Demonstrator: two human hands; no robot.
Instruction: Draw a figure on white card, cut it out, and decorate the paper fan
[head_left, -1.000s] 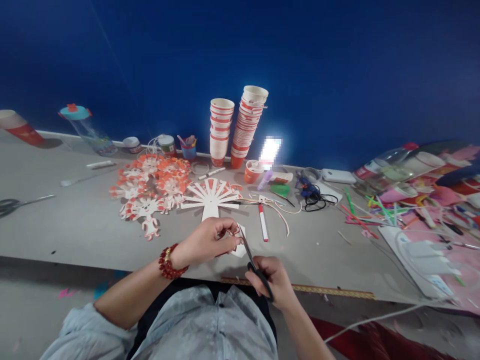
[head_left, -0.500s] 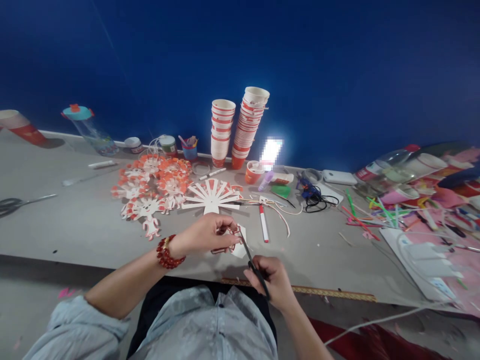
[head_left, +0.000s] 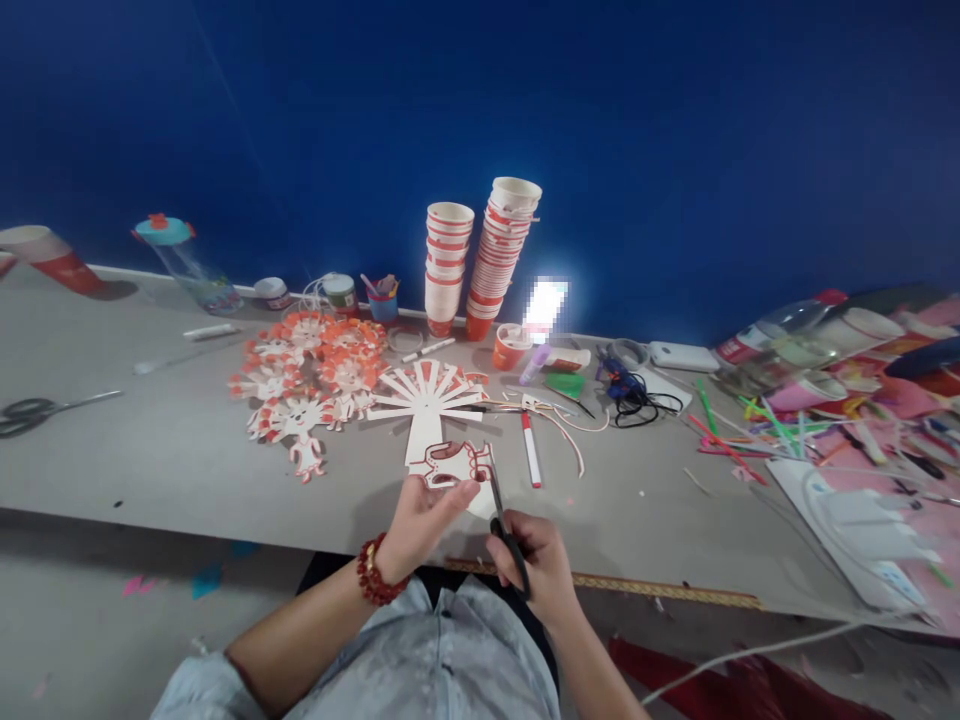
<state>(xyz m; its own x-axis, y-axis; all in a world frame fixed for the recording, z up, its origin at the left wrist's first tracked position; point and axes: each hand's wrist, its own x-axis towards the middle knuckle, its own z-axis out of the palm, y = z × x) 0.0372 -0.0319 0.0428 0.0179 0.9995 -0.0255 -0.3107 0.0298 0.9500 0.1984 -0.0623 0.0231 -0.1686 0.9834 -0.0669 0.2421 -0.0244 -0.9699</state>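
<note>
My left hand (head_left: 424, 515) grips a white paper cutout (head_left: 456, 462) with a figure outlined in dark red. Its thumb lies along the near edge, and the fingers beneath are mostly hidden. In my right hand (head_left: 541, 560) is a pair of black-handled scissors (head_left: 504, 520), with blades pointing up at the cutout's right end. Just beyond the cutout lies a white paper piece with strips fanned out (head_left: 426, 405). To its left is a pile of orange-and-white paper figures (head_left: 319, 360). A red-and-white marker (head_left: 530, 450) rests to the right of the scissors.
Two tall stacks of paper cups (head_left: 448, 270) stand against the blue wall. A clear bottle with a turquoise lid (head_left: 184, 262) and another pair of scissors (head_left: 45, 412) are at left. A tangled black cord (head_left: 637, 395) and colourful craft scraps (head_left: 795, 430) lie at right.
My left hand has turned and moved nearer my body, so the outlined cutout now shows flat. The scissors have stayed at its right end. The view has shifted slightly.
</note>
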